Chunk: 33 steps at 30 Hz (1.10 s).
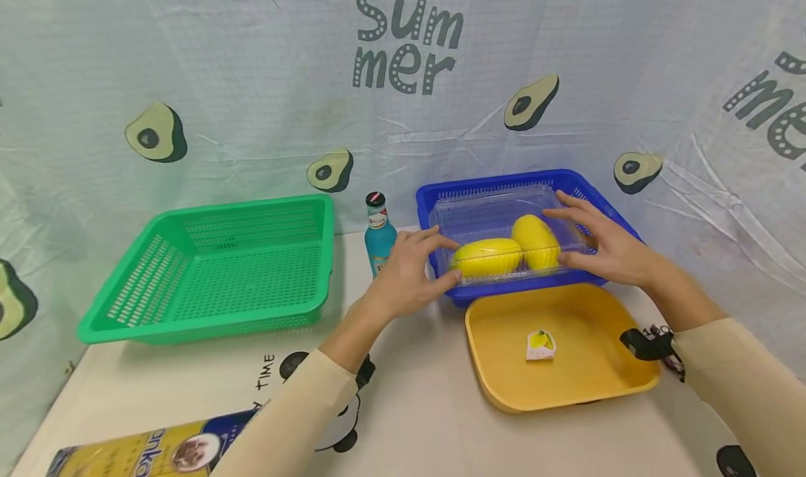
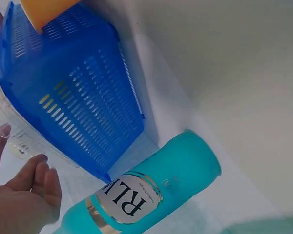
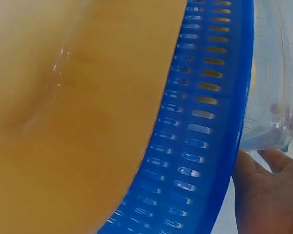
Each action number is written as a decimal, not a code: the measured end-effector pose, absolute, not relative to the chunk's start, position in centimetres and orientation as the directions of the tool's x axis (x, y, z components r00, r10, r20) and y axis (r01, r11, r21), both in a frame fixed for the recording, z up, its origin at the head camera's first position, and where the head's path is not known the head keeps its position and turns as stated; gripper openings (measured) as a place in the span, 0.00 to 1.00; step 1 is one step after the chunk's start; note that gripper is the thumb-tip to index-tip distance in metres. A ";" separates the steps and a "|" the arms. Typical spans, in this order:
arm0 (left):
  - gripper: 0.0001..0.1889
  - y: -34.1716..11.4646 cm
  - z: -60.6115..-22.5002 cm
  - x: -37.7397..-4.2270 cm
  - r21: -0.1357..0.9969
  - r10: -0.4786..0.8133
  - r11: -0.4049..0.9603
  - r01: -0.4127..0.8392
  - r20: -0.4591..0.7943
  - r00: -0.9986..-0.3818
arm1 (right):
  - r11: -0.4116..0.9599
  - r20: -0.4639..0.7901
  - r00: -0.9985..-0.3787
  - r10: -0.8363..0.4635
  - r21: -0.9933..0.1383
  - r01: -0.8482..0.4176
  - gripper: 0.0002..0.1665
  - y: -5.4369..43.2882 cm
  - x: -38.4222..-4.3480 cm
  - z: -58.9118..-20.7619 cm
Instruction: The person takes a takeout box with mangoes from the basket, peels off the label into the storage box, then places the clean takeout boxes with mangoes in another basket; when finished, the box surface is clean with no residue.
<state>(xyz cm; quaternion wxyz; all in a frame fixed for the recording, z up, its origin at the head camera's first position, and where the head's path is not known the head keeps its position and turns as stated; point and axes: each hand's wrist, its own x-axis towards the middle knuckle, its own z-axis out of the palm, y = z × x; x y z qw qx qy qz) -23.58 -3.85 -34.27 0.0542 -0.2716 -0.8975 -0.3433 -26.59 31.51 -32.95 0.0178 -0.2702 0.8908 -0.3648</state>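
Note:
A clear plastic container point(image 1: 485, 215) holds two yellow oval fruits point(image 1: 488, 257), seen through its plastic. It sits at the blue basket point(image 1: 462, 296), overlapping its opening; the wrist views show clear plastic standing above the rim. At the container's left end, my left hand point(image 1: 409, 271) grips the edge, thumb in front and fingers behind. My right hand point(image 1: 607, 246) holds the opposite end, with its thumb near the front and its fingers spread along the side. The left wrist view shows the left fingers point(image 2: 27, 175) bent beside the plastic.
A yellow tray point(image 1: 504, 386) with a small fruit-picture card point(image 1: 540, 345) stands in front of the blue basket. Left of my left hand is a turquoise bottle point(image 1: 380, 243). A green basket point(image 1: 252, 288) is farther left, and a yellow-and-blue package point(image 1: 151, 452) lies at the near left.

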 end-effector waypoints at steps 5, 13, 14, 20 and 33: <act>0.20 -3.6 -34.4 -23.7 0.581 0.433 0.644 0.497 0.259 -0.863 | 0.602 0.128 -0.849 -0.513 -0.651 -0.462 0.41 31.7 -26.8 -33.4; 0.20 -3.3 -34.7 -24.0 0.575 0.411 0.663 0.479 0.256 -0.875 | 0.611 0.115 -0.849 -0.516 -0.645 -0.459 0.41 31.8 -27.1 -33.7; 0.20 -3.3 -34.7 -24.0 0.572 0.408 0.666 0.479 0.258 -0.876 | 0.615 0.112 -0.850 -0.515 -0.642 -0.457 0.41 31.7 -27.1 -33.7; 0.21 -2.8 -34.8 -24.2 0.559 0.401 0.689 0.462 0.238 -0.885 | 0.640 0.068 -0.855 -0.514 -0.633 -0.435 0.41 31.7 -27.5 -33.8; 0.22 -2.2 -35.4 -24.8 0.555 0.406 0.706 0.440 0.192 -0.893 | 0.676 -0.007 -0.864 -0.504 -0.625 -0.390 0.40 31.8 -28.1 -34.2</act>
